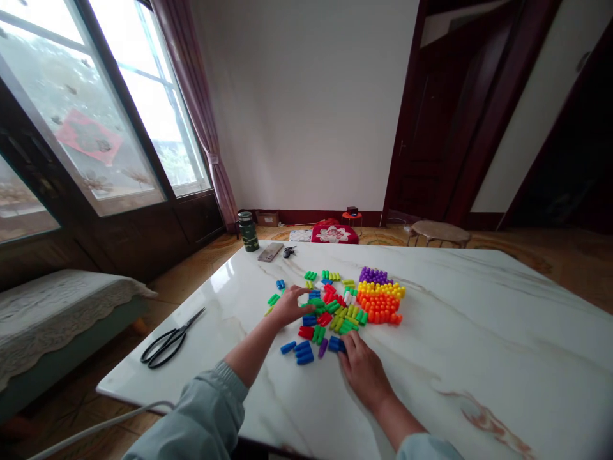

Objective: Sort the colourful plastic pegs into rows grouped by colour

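A heap of small plastic pegs in blue, green, red, yellow and white (pixel 330 310) lies on the white marble table (pixel 479 332). To its right the pegs are packed in neat rows: purple (pixel 373 275), yellow (pixel 380 289) and orange (pixel 379 309). My left hand (pixel 290 305) rests on the left side of the heap, fingers bent over green and blue pegs. My right hand (pixel 363 367) lies flat at the near edge, fingertips touching blue pegs (pixel 335 345). Whether either hand holds a peg is hidden.
Black scissors (pixel 170 345) lie near the table's left edge. A phone (pixel 271 252), keys (pixel 288 251) and a camouflage bottle (pixel 248 231) stand at the far left corner. A stool (pixel 439 232) and a red cushion (pixel 334 234) are on the floor beyond.
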Tool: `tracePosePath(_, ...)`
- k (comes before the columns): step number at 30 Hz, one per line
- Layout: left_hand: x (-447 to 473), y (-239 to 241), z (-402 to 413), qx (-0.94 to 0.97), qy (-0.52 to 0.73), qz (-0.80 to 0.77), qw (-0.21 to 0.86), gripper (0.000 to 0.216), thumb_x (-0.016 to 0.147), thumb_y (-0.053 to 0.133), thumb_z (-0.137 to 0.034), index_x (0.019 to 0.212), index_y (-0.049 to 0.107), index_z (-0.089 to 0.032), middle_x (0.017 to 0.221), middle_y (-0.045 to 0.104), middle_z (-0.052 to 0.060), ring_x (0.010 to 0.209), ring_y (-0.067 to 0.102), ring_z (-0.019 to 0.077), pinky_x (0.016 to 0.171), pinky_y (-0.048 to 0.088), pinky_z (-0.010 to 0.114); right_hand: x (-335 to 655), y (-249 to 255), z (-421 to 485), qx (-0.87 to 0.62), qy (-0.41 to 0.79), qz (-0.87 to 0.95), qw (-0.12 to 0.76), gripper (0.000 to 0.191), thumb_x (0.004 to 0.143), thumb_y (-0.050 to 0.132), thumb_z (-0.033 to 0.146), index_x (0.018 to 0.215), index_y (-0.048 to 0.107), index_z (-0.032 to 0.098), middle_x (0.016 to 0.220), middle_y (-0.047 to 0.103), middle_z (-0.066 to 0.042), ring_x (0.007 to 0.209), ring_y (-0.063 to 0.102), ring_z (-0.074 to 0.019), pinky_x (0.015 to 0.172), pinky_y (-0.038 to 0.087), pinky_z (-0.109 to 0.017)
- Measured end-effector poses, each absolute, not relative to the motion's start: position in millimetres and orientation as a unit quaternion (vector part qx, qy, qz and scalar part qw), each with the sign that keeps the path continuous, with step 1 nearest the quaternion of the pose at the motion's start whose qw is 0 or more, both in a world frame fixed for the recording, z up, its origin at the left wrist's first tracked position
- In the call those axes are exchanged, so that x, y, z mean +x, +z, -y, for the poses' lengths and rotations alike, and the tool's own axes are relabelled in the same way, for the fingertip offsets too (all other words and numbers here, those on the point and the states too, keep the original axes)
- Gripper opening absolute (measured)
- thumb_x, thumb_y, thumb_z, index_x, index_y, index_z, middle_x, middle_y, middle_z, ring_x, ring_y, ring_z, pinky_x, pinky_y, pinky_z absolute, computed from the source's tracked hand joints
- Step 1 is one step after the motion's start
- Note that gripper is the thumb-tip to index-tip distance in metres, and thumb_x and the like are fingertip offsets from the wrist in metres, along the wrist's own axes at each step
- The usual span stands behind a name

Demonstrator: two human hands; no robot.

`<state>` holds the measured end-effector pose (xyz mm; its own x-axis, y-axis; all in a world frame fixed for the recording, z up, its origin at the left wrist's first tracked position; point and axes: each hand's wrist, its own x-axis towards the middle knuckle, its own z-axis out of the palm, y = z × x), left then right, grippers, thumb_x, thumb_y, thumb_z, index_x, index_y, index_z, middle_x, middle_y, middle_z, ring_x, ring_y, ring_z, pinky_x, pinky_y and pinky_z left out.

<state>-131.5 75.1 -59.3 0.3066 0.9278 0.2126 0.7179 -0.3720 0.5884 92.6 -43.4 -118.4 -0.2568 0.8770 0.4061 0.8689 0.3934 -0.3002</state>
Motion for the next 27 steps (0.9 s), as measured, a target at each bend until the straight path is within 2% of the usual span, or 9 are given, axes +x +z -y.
tracePosePath(3,-114,-73,-57,0.804,0.249,-0.514,0.168,0.067,0.068,0.077,-0.042,0.131,0.058,-0.03,0.135,0.053,0.009,0.126,0.048,0.0304,0.107,0.038,0.042,92,-119,43,-0.551,0.008,0.792,0.263,0.018,0.09,0.048,0.015,0.105,0.057,0.019,0.102,0.06,-0.008,0.094,0.062,-0.0216,0.081,0.05,-0.032)
tracePosePath(7,-90,-88,-50,0.774,0.234,-0.574,0.128,0.05,0.078,0.069,-0.034,0.127,0.06,-0.036,0.13,0.056,0.006,0.122,0.051,0.0273,0.103,0.039,0.039,92,-121,42,-0.553,0.008,0.79,0.264,0.018,0.089,0.05,0.015,0.105,0.057,0.019,0.104,0.06,-0.008,0.095,0.062,-0.0224,0.082,0.05,-0.032)
tracePosePath(10,-84,-91,-58,0.723,0.27,-0.622,0.129,0.035,0.082,0.061,-0.024,0.116,0.066,-0.031,0.119,0.059,0.008,0.115,0.054,0.0275,0.099,0.04,0.041,92,-121,42,-0.551,0.008,0.79,0.267,0.019,0.088,0.05,0.014,0.106,0.057,0.019,0.104,0.06,-0.008,0.095,0.062,-0.0221,0.082,0.051,-0.032)
tracePosePath(13,-88,-88,-68,0.673,0.321,-0.651,0.145,0.026,0.079,0.063,-0.02,0.104,0.071,-0.024,0.116,0.057,0.01,0.116,0.053,0.0296,0.098,0.04,0.042,92,-120,42,-0.552,0.005,0.79,0.266,0.018,0.088,0.051,0.015,0.105,0.057,0.019,0.104,0.06,-0.008,0.094,0.063,-0.0221,0.081,0.051,-0.032)
tracePosePath(17,-96,-84,-73,0.626,0.409,-0.633,0.2,0.02,0.077,0.065,-0.017,0.095,0.071,-0.022,0.112,0.058,0.009,0.116,0.053,0.0277,0.1,0.041,0.04,92,-120,42,-0.552,0.001,0.79,0.267,0.018,0.089,0.051,0.017,0.105,0.058,0.019,0.104,0.061,-0.009,0.094,0.063,-0.023,0.08,0.053,-0.033)
tracePosePath(20,-94,-83,-66,0.59,0.484,-0.591,0.262,0.016,0.078,0.065,-0.025,0.093,0.069,-0.021,0.108,0.06,0.007,0.115,0.055,0.0254,0.101,0.042,0.038,93,-125,40,-0.546,0.001,0.789,0.28,0.021,0.088,0.05,0.017,0.108,0.057,0.018,0.104,0.061,-0.01,0.094,0.064,-0.0239,0.08,0.054,-0.035)
tracePosePath(22,-87,-84,-53,0.562,0.523,-0.554,0.322,0.021,0.079,0.065,-0.036,0.093,0.067,-0.019,0.102,0.063,0.007,0.105,0.061,0.024,0.096,0.047,0.038,95,-128,39,-0.542,-0.003,0.783,0.307,0.028,0.089,0.05,0.02,0.117,0.054,0.017,0.109,0.061,-0.012,0.098,0.064,-0.0255,0.083,0.055,-0.037)
tracePosePath(25,-71,-90,-24,0.518,0.553,-0.493,0.428,0.04,0.082,0.058,-0.054,0.093,0.064,-0.017,0.091,0.067,0.008,0.086,0.067,0.0221,0.083,0.055,0.039,97,-130,39,-0.519,-0.001,0.773,0.365,0.047,0.093,0.048,0.028,0.137,0.037,0.015,0.125,0.056,-0.016,0.114,0.059,-0.0278,0.092,0.053,-0.041)
tracePosePath(27,-62,-94,-2,0.479,0.561,-0.447,0.506,0.044,0.079,0.06,-0.059,0.091,0.064,-0.016,0.089,0.069,0.009,0.083,0.069,0.0222,0.081,0.057,0.038,99,-129,40,-0.499,0.014,0.769,0.399,0.055,0.095,0.044,0.03,0.145,0.025,0.017,0.133,0.051,-0.017,0.123,0.053,-0.0275,0.097,0.051,-0.042)
